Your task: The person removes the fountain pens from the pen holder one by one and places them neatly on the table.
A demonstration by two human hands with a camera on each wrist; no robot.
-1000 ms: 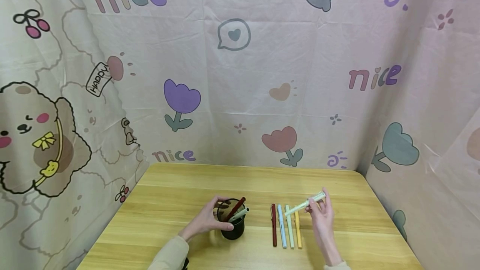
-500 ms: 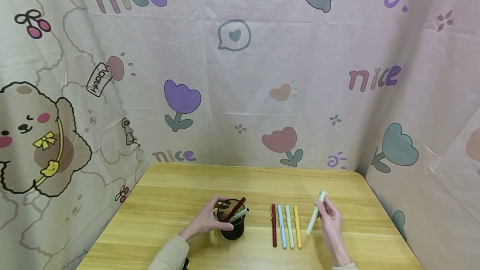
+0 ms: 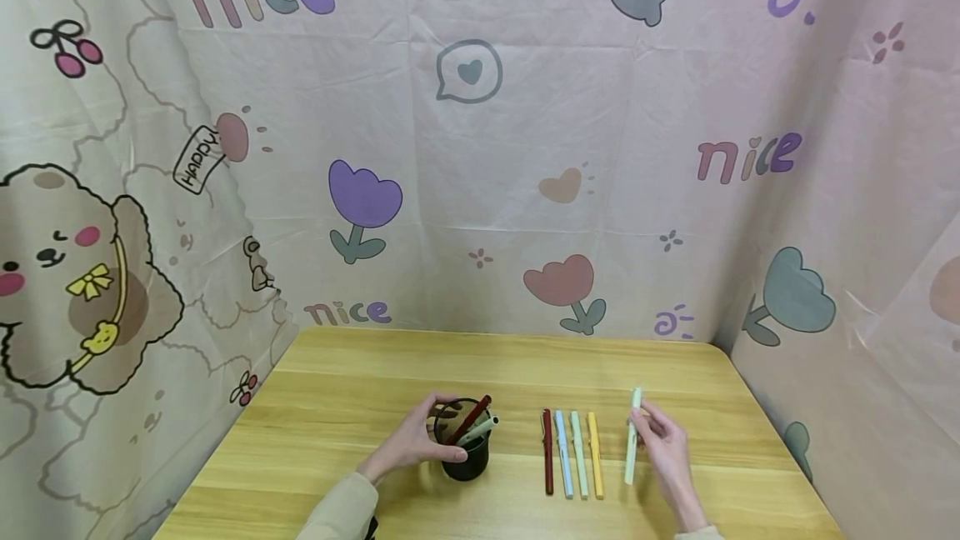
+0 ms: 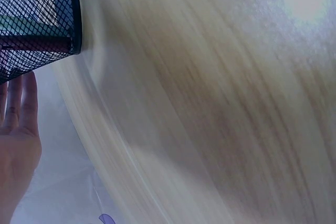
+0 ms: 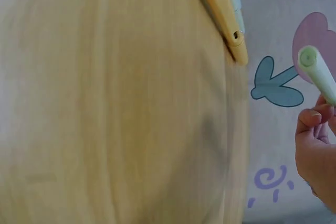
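My left hand (image 3: 408, 442) grips a black mesh pen holder (image 3: 467, 467) on the table, thumb at the near side and fingers round the back. Inside lean a dark red pen (image 3: 474, 417) and a pale green pen (image 3: 480, 430). In the left wrist view the mesh pen holder (image 4: 37, 24) shows at the upper left. My right hand (image 3: 666, 450) pinches a pale green pen (image 3: 632, 448), held nearly in line with the row to its left. That row has a dark red pen (image 3: 548, 452), a light blue pen (image 3: 564, 455), a light green pen (image 3: 579, 455) and a yellow pen (image 3: 596, 457).
The wooden table (image 3: 360, 365) has its back edge against a printed curtain (image 3: 480, 190). More of that cloth hangs at the left and right sides. Between the pen holder and the row lies a strip of bare wood.
My right hand has moved right and toward me, turning the pale green pen from a slant above the row to nearly parallel, right of the yellow pen. My left hand stays put.
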